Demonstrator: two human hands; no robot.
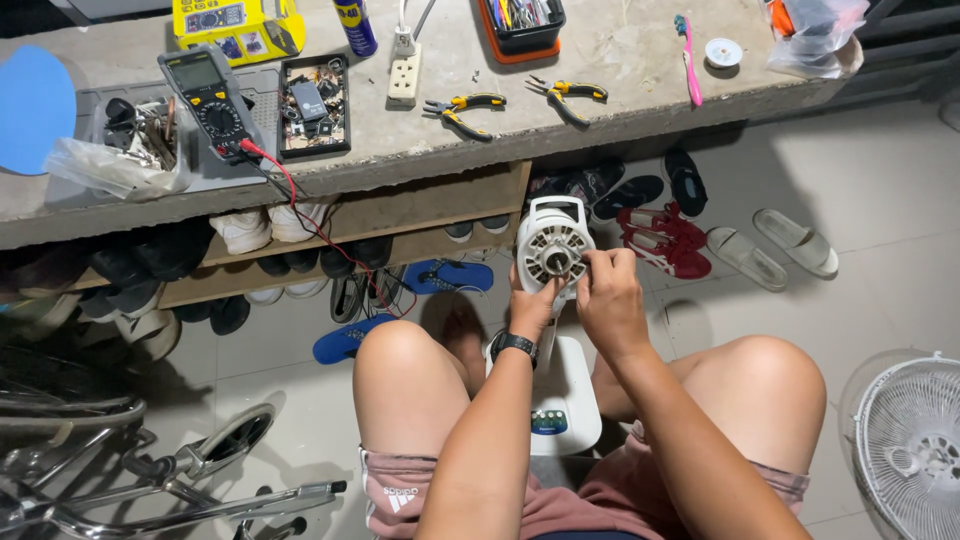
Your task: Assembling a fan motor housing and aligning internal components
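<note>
A white fan motor housing stands upright on its white base between my knees, its front facing me. My left hand, with a black watch on the wrist, grips the lower left of the housing. My right hand pinches at the motor's hub near the shaft, fingers closed on the right side of the face. What the fingertips hold is too small to tell.
A concrete bench ahead carries a multimeter with red lead, two yellow-handled pliers, a power strip, a spray can and trays. Shoes and sandals lie under and beside it. A fan grille lies at right, metal frames at left.
</note>
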